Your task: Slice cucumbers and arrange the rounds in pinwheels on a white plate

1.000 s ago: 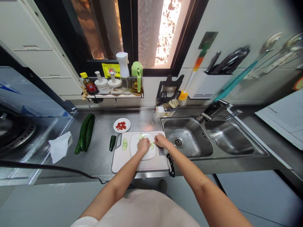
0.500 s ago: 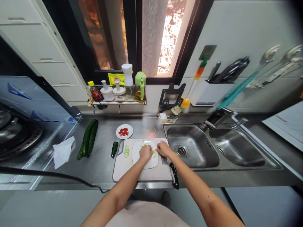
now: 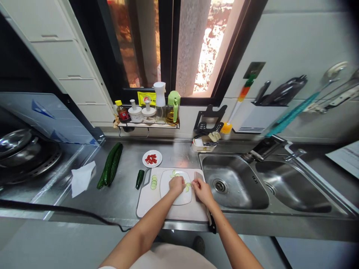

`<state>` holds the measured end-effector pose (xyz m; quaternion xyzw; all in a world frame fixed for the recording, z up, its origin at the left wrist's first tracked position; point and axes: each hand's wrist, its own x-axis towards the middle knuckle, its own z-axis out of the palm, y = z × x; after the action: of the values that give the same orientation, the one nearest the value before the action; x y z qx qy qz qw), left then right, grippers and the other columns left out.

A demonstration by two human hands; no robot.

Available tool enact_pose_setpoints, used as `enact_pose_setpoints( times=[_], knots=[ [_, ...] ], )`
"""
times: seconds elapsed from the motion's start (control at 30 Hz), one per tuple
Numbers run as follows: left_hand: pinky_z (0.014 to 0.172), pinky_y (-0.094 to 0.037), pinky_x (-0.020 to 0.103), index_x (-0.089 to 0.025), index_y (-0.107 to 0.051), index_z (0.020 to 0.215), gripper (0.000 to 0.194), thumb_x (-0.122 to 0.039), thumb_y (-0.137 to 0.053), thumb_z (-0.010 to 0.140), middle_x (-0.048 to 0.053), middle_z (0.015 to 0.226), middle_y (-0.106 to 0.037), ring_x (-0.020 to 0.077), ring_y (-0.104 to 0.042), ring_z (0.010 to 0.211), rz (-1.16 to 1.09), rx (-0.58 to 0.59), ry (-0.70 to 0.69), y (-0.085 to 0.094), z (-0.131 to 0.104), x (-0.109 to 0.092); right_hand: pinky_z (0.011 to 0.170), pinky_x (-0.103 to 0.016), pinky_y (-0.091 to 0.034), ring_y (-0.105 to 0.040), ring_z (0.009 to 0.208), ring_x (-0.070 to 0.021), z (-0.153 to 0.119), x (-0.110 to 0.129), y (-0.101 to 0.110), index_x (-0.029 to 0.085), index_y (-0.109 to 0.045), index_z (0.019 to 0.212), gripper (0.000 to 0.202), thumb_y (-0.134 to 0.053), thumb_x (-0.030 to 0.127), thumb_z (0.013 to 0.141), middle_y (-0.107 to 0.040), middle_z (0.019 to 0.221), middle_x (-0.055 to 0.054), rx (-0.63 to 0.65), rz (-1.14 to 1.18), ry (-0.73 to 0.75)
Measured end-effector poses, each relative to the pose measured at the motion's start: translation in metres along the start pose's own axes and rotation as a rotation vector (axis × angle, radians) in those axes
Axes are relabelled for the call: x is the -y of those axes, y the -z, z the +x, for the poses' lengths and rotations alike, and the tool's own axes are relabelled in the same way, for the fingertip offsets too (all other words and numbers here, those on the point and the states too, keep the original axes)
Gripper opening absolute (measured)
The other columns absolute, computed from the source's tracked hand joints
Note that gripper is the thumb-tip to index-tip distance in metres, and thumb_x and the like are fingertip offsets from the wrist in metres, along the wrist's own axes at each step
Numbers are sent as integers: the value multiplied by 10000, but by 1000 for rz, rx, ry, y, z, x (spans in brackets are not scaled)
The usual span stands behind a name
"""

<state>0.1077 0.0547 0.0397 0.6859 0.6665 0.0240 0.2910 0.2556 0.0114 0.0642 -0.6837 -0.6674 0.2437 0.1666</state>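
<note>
Left hand (image 3: 177,185), right hand (image 3: 202,190), both curled — contents unclear, at plate (image 3: 165,186), cucumber slices (image 3: 154,182) lined front-to-back

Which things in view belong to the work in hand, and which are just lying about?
Likely in the work: left hand, over the white plate; right hand, at the plate's right edge; cutting board, under the plate; cucumber slices, on board and plate.

Likely just lying about, untouched: white paper; whole cucumbers; pot; orange-headed brush.
</note>
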Motion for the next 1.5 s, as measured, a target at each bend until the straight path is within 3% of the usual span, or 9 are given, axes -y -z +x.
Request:
enact_pose_setpoints(
  times=[0.3,0.57,0.77,0.93,1.13,1.33,1.5],
  knots=[
    [758,-420,268,-212,-685,878,162,-265,-542,823,71,932,-687,201,-616,940,29,-25,-14,-3,-6,-3,512,-230,-342,-486,516,-148,-27,-14,-3,178,-616,805,405,-406,524,822,-526,536,6,-201,277,52],
    [716,-409,259,-216,-690,864,155,-262,-555,804,62,926,-698,202,-622,922,-45,-32,17,4,-15,-4,499,-236,-339,-467,507,-144,-37,-22,-5,184,-604,777,418,-454,575,779,-505,525,14,-219,408,17],
    [652,-385,225,-234,-684,847,134,-302,-617,753,6,871,-709,162,-630,835,-272,-90,-11,12,-36,7,511,-247,-365,-475,521,-151,-46,-27,-9,187,-591,756,427,-464,594,767,-505,526,12,-236,451,-8],
    [657,-394,220,-208,-687,830,160,-321,-608,748,12,815,-702,145,-622,762,-482,-196,-70,12,-58,40,520,-252,-379,-492,535,-158,-51,-28,-11,190,-596,749,445,-464,615,759,-518,538,6,-238,470,-11],
    [653,-418,224,-177,-681,855,221,-345,-587,747,26,794,-691,147,-611,716,-626,-329,-11,9,-75,107,530,-254,-385,-500,549,-160,-53,-30,-12,187,-601,784,449,-455,611,768,-520,547,6,-248,457,-15],
    [653,-408,237,-205,-670,914,223,-341,-567,771,22,804,-690,161,-615,722,-462,-391,211,17,-85,158,526,-250,-381,-493,539,-150,-53,-28,-17,186,-602,779,448,-452,608,766,-508,543,15,-229,437,-15],
    [664,-402,261,-239,-638,1002,249,-337,-562,786,24,866,-684,194,-627,815,-265,-361,315,25,-83,166,518,-251,-375,-491,535,-153,-55,-23,-18,182,-601,774,447,-457,605,757,-501,536,16,-214,431,-15]
  ],
)
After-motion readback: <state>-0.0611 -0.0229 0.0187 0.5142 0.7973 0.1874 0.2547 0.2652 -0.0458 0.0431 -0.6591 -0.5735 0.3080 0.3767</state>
